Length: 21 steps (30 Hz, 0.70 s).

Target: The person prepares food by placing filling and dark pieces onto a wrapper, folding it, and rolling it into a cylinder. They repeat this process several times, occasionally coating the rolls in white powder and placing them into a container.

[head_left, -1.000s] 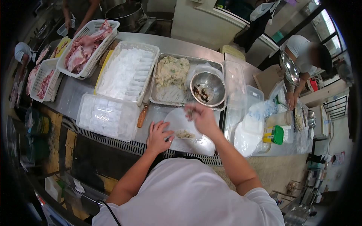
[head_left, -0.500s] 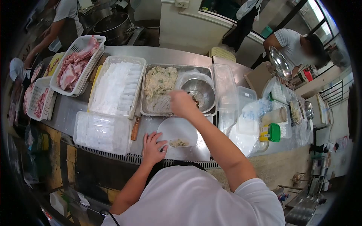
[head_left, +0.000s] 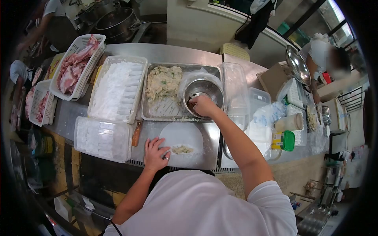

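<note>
My right hand (head_left: pixel 203 106) reaches into a round steel bowl (head_left: pixel 210 89), its fingers pinched together at some dark chopped food (head_left: pixel 190 103) on the bowl's left side; the fingertips are partly hidden. That bowl sits in the right half of a metal tray (head_left: pixel 162 119). Pale minced filling with green flecks (head_left: pixel 163 83) fills the tray's left half. On the steel table in front of me lies a thin white round wrapper (head_left: pixel 182 135), with a small strip of filling (head_left: pixel 182 149) near its lower edge. My left hand (head_left: pixel 156 154) rests with fingers outstretched at the wrapper's left edge.
Left of the tray stands a container of white-floured rolls (head_left: pixel 114 90), with a lidded box (head_left: pixel 103 138) before it. A wooden-handled tool (head_left: pixel 136 133) lies beside them. Raw meat fills a white basket (head_left: pixel 76 74). Plastic boxes and a green-lidded tub (head_left: pixel 288 141) stand right. Other people work nearby.
My right hand has gone from above the tray's middle down into the steel bowl. My left hand stays by the wrapper. The whole view has shifted slightly.
</note>
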Each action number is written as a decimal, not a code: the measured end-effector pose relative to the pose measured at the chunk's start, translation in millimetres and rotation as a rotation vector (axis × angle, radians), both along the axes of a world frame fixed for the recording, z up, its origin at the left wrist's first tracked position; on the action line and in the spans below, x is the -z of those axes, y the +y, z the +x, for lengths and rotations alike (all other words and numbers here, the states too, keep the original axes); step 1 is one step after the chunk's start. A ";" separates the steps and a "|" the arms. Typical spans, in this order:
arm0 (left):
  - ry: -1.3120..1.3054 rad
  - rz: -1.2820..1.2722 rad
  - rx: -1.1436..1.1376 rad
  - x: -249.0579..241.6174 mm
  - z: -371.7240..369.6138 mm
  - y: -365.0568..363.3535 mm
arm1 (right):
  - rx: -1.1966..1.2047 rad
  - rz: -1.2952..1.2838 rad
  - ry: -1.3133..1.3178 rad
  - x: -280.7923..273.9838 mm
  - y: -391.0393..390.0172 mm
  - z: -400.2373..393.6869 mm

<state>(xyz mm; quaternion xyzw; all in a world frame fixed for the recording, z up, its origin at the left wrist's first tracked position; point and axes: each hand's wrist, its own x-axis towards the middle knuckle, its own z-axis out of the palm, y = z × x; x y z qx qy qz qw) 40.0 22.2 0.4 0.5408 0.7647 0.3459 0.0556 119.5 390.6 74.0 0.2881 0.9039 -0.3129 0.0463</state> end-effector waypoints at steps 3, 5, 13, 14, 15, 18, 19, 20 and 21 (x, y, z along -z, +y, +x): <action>-0.004 -0.012 -0.007 -1.4 0.4 0.2 | -0.050 0.080 -0.075 12.8 2.3 -5.2; -0.013 -0.014 -0.008 -3.2 0.7 -0.3 | -0.071 0.080 -0.127 14.3 3.8 -8.3; -0.008 -0.006 -0.012 -2.3 1.1 -0.2 | -0.092 -0.075 -0.150 6.3 3.8 -7.0; -0.009 -0.010 -0.013 -2.5 1.2 -0.3 | -0.101 -0.073 -0.151 7.7 3.6 -6.3; -0.011 -0.014 -0.013 -2.9 1.2 -0.3 | -0.109 -0.071 -0.151 10.4 4.4 -5.3; -0.010 -0.018 -0.014 -3.5 1.4 0.0 | -0.096 -0.143 -0.164 15.9 8.3 -2.3; -0.008 -0.014 -0.014 -3.3 1.3 -0.1 | -0.084 -0.179 -0.170 16.5 9.3 -0.8; -0.006 -0.010 -0.014 -3.1 1.4 -0.1 | -0.061 -0.207 -0.151 17.2 9.6 1.4; -0.004 -0.005 -0.014 -3.1 1.3 -0.1 | -0.038 -0.234 -0.131 17.2 9.3 3.4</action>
